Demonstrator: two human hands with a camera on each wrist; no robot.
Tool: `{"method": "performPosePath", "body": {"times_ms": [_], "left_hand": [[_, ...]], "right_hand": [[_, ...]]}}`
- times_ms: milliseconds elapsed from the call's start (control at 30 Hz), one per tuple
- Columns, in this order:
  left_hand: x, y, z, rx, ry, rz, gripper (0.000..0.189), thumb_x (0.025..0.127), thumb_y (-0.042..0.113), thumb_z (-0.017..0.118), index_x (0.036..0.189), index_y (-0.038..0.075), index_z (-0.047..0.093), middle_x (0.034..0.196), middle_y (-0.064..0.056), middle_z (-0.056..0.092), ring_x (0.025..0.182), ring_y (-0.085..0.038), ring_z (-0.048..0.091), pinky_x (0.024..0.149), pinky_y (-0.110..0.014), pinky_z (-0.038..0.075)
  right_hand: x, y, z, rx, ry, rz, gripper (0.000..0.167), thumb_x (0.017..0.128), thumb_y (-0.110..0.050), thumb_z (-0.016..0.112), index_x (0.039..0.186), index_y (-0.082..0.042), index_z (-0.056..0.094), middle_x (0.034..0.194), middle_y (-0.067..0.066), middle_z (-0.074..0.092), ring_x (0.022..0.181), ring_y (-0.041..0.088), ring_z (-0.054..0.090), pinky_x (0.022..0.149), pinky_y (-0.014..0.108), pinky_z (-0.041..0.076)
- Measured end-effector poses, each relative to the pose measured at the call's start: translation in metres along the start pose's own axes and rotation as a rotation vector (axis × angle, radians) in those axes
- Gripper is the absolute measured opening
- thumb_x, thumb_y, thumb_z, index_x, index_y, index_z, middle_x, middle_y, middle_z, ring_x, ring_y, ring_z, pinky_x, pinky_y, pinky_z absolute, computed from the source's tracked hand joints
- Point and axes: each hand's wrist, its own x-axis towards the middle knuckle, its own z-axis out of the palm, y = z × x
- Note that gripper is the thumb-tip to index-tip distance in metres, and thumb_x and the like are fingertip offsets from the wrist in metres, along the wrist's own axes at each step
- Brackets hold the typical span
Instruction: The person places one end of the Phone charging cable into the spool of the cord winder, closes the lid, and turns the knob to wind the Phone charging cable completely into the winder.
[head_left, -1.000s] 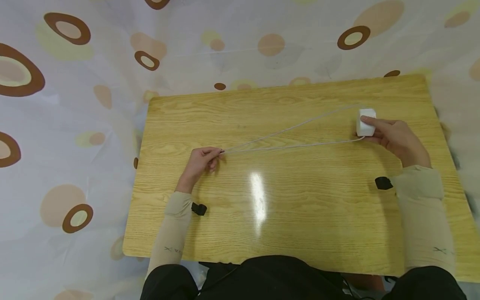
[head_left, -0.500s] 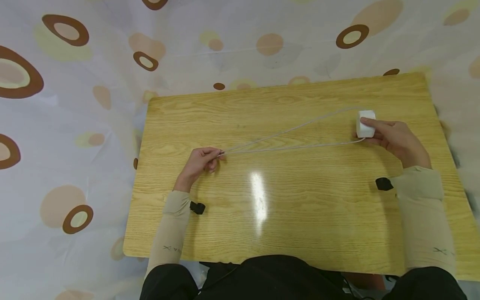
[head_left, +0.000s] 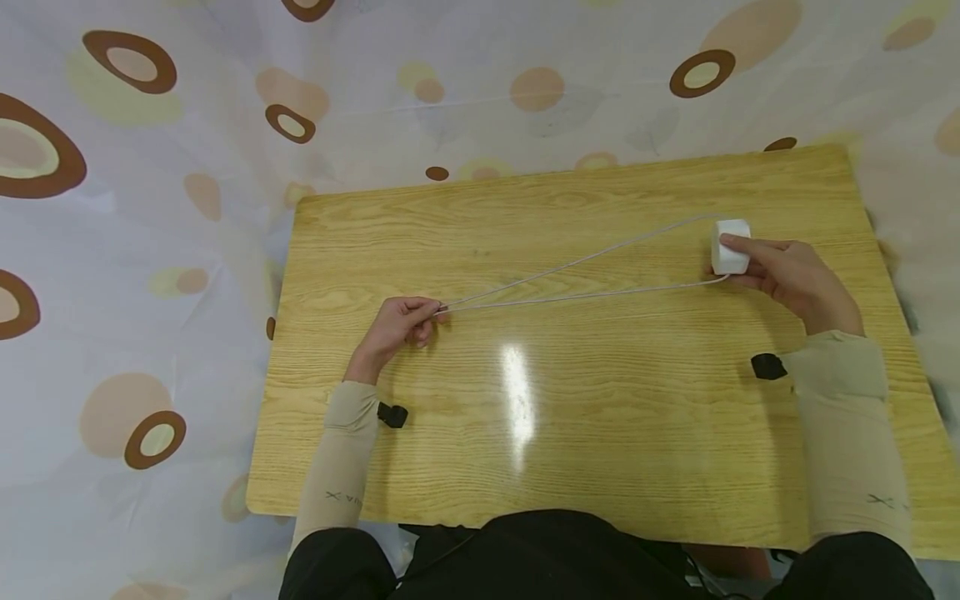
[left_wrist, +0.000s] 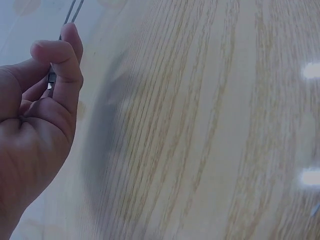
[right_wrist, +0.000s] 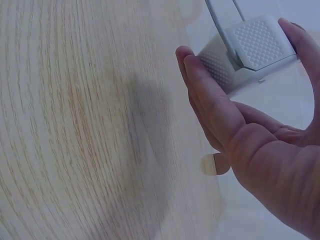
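Note:
In the head view my right hand (head_left: 798, 279) grips a small white box (head_left: 731, 247) over the right part of the table, thumb on its near face. Dimpled panels cover the box in the right wrist view, and the fingers lie along its sides. A thin white cable (head_left: 600, 294) runs from the box in two strands toward the left. Thumb and fingertips of my left hand (head_left: 397, 327) pinch both strands where they come together. A small dark piece with a metal end (left_wrist: 51, 80) shows among the curled left fingers in the left wrist view, mostly hidden.
A wood-grain table (head_left: 585, 433) lies beneath both hands. Patterned sheeting (head_left: 480, 92) covers the area behind it and to the left. Black wrist-camera pieces sit by each cuff, and a bright reflection crosses the table's middle.
The left wrist has shifted very slightly left, and the near strand now meets the left fingertips a little lower. Both grips stay the same, and the box has hardly moved.

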Motion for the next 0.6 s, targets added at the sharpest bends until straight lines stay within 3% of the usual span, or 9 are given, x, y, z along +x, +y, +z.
{"method": "performPosePath", "body": {"times_ms": [267, 600], "left_hand": [[-0.0007, -0.0038, -0.0021, 0.024, -0.042, 0.008, 0.041, 0.111, 0.018, 0.055, 0.13, -0.016, 0.064, 0.092, -0.006, 0.077, 0.053, -0.009, 0.047, 0.053, -0.027, 0.043], [0.0013, -0.0096, -0.0005, 0.028, -0.03, 0.009, 0.039, 0.111, 0.018, 0.056, 0.128, -0.016, 0.066, 0.091, -0.005, 0.076, 0.052, -0.008, 0.048, 0.052, -0.025, 0.044]], "right_hand": [[-0.0023, 0.0022, 0.0, 0.013, -0.016, -0.02, 0.01, 0.102, -0.029, 0.072, 0.101, -0.027, 0.082, 0.101, -0.012, 0.077, 0.09, 0.007, 0.076, 0.082, 0.025, 0.063], [0.0005, 0.0028, 0.0013, -0.02, 0.003, -0.012, 0.005, 0.1, -0.032, 0.074, 0.099, -0.032, 0.079, 0.097, -0.012, 0.078, 0.089, 0.006, 0.075, 0.081, 0.024, 0.063]]}}
